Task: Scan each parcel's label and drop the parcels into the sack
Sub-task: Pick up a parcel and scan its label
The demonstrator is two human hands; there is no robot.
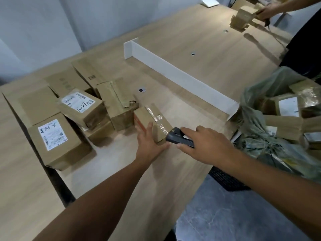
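Over on the left of the wooden table (pixel 173 40), a heap of brown cardboard parcels (pixel 118 103) is piled up. White labels are shown on two of them: a front box (pixel 53 136) and a tilted box (pixel 81 106) marked with handwritten digits. Just right of the heap, a small parcel (pixel 156 119) is lying on the table. It is plain brown, with shiny clear tape run along its top and a reddish side panel. The left hand (pixel 149 145) is laid flat against its near left side, fingers straight, thumb spread out. Right beside it, a dark scanner (pixel 179 139) is gripped by the right hand (pixel 206 145), its nose at the parcel's near corner. Further back, a white divider (pixel 182 79) is stood across the table. At the far right, a greenish sack (pixel 257 122) is held open at the table's edge. Several brown boxes (pixel 284 126) are packed inside, one bearing a white label (pixel 288 106).
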